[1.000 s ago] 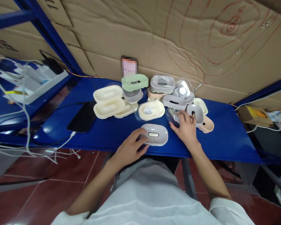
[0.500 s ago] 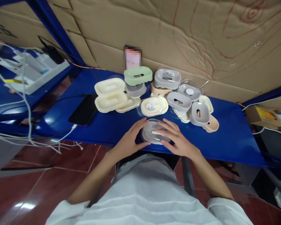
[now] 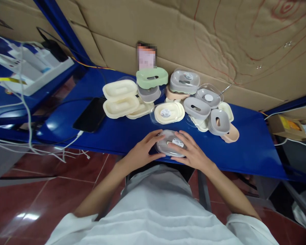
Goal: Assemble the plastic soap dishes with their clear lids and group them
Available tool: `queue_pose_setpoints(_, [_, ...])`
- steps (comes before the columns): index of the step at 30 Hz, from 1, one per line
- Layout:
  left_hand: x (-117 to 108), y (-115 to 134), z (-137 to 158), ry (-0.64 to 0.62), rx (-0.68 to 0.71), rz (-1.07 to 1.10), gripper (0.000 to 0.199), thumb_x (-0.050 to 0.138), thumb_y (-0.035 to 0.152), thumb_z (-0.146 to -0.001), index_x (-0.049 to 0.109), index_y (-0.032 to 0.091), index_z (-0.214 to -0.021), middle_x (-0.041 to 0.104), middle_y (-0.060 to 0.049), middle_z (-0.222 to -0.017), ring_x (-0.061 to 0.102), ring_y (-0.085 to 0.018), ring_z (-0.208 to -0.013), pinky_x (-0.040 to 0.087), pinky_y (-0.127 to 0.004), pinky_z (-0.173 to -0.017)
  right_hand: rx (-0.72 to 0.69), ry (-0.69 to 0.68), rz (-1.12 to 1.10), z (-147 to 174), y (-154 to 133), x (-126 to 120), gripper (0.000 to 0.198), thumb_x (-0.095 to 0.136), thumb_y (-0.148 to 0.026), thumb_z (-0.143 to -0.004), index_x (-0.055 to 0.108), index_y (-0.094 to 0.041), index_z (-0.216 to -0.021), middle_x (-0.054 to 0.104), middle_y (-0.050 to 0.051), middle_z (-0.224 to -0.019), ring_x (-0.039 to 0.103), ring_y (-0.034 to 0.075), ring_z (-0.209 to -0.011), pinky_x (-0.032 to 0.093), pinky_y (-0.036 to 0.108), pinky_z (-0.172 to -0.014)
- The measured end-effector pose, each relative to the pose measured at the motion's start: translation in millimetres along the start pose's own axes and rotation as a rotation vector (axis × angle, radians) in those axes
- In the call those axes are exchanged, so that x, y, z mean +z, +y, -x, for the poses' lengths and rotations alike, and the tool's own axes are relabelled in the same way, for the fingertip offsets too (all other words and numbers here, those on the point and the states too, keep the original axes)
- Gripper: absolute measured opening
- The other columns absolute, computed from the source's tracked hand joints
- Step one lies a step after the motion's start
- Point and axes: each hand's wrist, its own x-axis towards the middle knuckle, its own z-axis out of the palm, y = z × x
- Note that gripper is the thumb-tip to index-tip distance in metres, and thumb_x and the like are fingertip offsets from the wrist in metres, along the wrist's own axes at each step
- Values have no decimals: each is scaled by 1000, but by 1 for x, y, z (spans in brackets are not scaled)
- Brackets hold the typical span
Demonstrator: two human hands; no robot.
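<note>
Grey dish (image 3: 164,147) sits at the blue table's (image 3: 255,143) near edge, btwn L hand (image 3: 148,146) & R hand (image 3: 190,149), clear lid (image 3: 178,142) over it. L thumb & fingers clamp its one end, R fingers clamp the other; can't tell if the lid's fully seated. Nearly done w/ this one, I'd say. Rest looks unfinished: green dish (image 3: 153,77), cream trays (image 3: 120,107) etc. show no lid on top.

Blue table (image 3: 250,143), black phone (image 3: 90,115), oval dishes (image 3: 177,112)
</note>
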Motion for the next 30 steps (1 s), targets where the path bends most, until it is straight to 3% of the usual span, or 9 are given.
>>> queue_pose_setpoints(5, [-4,6,0,-17,-5,-21,77,73,48,-102,35,34,-168,45,-13,-172,49,-31,-157,49,-51,-126,58,287,111,39,7,-20,63,79,-49,-97,59,-41,-156,51,9,-166,49,42,-154,52,68,-118])
queue_pose_setpoints(7, [-5,7,0,-5,-8,-37,70,69,45,-105,38,33,-166,47,-13,-169,52,-31,-155,51,-50,-125,231,495,263,65,36,-46,72,81,-51,-94,53,-40,-160,52,13,-165,53,46,-149,50,72,-116])
queue_pose_setpoints(10, [-4,7,-2,-9,-13,-88,58,64,42,-108,46,31,-161,51,-12,-166,57,-29,-150,54,-49,-122,528,718,459,101,114,-93,86,83,-61,-89,55,-18,-158,52,31,-159,50,46,-152,45,60,-119])
queue_pose_setpoints(14, [0,5,-2,14,9,-150,44,61,40,-109,57,28,-152,54,-12,-163,60,-29,-147,56,-50,-120,1000,564,448,130,225,-124,94,81,-70,-82,63,2,-139,62,40,-138,57,45,-141,46,56,-110])
queue_pose_setpoints(16, [2,4,-1,29,24,-173,40,60,39,-110,61,27,-148,56,-13,-161,62,-30,-145,57,-50,-118,1096,493,411,132,258,-121,98,84,-70,-78,63,7,-135,63,42,-132,57,48,-137,46,58,-106])
queue_pose_setpoints(18, [3,3,-1,38,29,-194,36,59,39,-110,64,27,-144,57,-13,-160,63,-30,-143,59,-50,-117,1081,484,397,127,272,-109,98,81,-71,-81,62,7,-137,61,44,-135,55,48,-138,44,58,-107])
queue_pose_setpoints(21, [4,4,-2,39,27,-224,33,59,39,-110,67,26,-139,60,-11,-157,65,-29,-141,59,-50,-117,995,489,377,113,273,-91,83,58,-67,-101,58,1,-148,53,41,-152,49,43,-147,40,58,-115])
queue_pose_setpoints(26, [5,5,-4,50,34,-253,31,58,40,-110,69,26,-136,63,-11,-154,67,-28,-138,61,-48,-115,894,479,364,89,253,-85,62,41,-56,-110,58,-16,-155,44,24,-171,33,45,-161,28,75,-122])
queue_pose_setpoints(30, [6,5,-4,64,58,-273,29,59,38,-110,70,25,-133,65,-11,-150,69,-28,-135,61,-47,-114,678,396,285,85,216,-96,51,44,-54,-111,74,-21,-134,69,15,-149,59,35,-146,42,59,-124])
